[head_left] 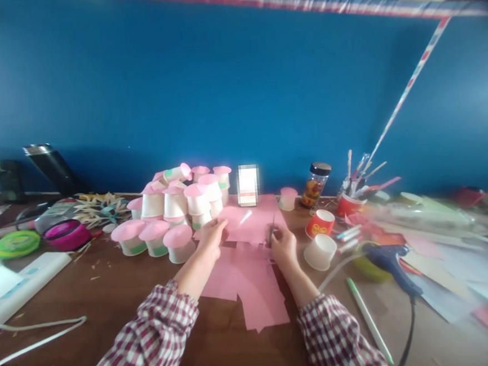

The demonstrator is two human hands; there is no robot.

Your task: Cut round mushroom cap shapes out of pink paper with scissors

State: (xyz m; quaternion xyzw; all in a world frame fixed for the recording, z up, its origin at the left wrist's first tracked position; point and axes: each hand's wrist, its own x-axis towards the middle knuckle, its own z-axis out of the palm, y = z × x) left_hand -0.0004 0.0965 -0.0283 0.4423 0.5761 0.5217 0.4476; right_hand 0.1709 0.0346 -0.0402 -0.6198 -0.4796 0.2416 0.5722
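Observation:
My left hand [213,238] is closed, its fingertips pinching the left edge of a pink paper sheet [259,218]. At the right side of that sheet, my right hand [284,244] is closed around a pair of scissors [273,225] with a thin blade pointing away from me. A small whitish piece [245,216] lies on the sheet. Nearer to me, cut pink paper [255,282] with ragged edges lies on the brown table [222,346]. Left of my left hand stand several stacked white paper cups [174,202] with pink paper discs on top.
To the right are a white cup [320,252], a red cup [320,223], a glass jar [316,184], a blue glue gun [394,264] with its cable, and a green-white pen [368,319]. A power strip [29,287] and a magenta tape roll [67,234] lie left. A blue panel [237,83] rises behind.

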